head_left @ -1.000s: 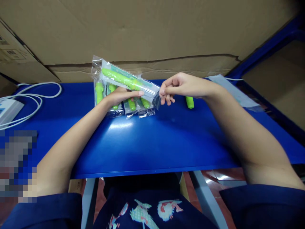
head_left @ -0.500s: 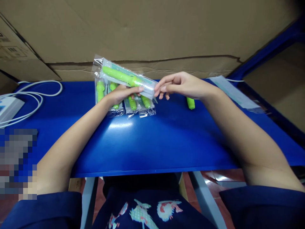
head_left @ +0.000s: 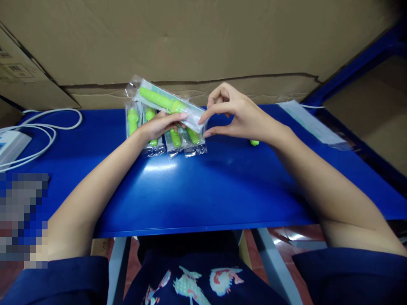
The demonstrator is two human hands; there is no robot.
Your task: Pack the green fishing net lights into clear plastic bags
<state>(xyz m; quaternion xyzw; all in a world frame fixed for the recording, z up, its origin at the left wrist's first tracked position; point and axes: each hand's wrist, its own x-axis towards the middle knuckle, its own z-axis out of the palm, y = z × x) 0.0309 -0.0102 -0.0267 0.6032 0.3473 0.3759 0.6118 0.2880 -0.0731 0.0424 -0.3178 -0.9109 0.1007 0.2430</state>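
My left hand point(head_left: 163, 125) grips a clear plastic packet point(head_left: 193, 118) between thumb and fingers. Inside lies a bright green tube-shaped item point(head_left: 157, 99) with a collar and a see-through end, along with a printed sheet; its exact kind is unclear. The packet slopes down to the right above several similar packets point(head_left: 174, 139) on the table. At its right end is my right hand point(head_left: 237, 110), thumb and index finger apart. The index fingertip is at the packet's edge; whether it touches I cannot tell. Below my right wrist a green end point(head_left: 254, 143) peeks out, mostly hidden.
A flat plastic sleeve point(head_left: 313, 125) lies on the blue table point(head_left: 203, 190) at the right. White cable point(head_left: 54, 127) loops beside a white box point(head_left: 14, 146) at the left. A pixelated patch covers the table's left front. Cardboard point(head_left: 178, 42) walls the back.
My right thumb and index finger have spread apart at the packet's end, and the hand has turned. The loose green piece is now more covered by it. My left hand keeps its hold.
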